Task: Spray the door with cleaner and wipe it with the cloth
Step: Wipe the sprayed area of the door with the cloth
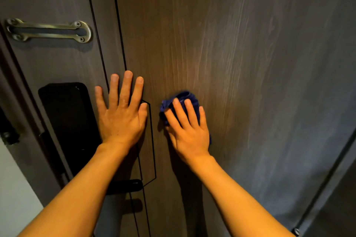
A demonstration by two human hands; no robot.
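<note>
So this is looking like the wiping half of the job. No spray bottle is showing anywhere, so I'm guessing the spraying is already handled, though I can't actually pick out wet patches on the wood grain, so can't say for sure. Plenty of panel is still sitting above and off to the right of the cloth, so I'd call it partway at best.

Nearest the camera, both bare forearms are reaching forward and up. The left hand (121, 115) is lying flat on the door (250, 63), fingers (125, 86) spread, holding nothing, just bracing right next to the black lock plate (65, 121). The right hand (187, 131) is pressing a bunched-up blue cloth (185, 98) against the door's middle panel, 4 fingers laid fairly close together over it, the thumb hidden. The cloth is poking out past the fingertips and touching the wood.

Further up, a metal door guard (48, 30) is sitting screwed on at the upper left, well away from both hands.
</note>
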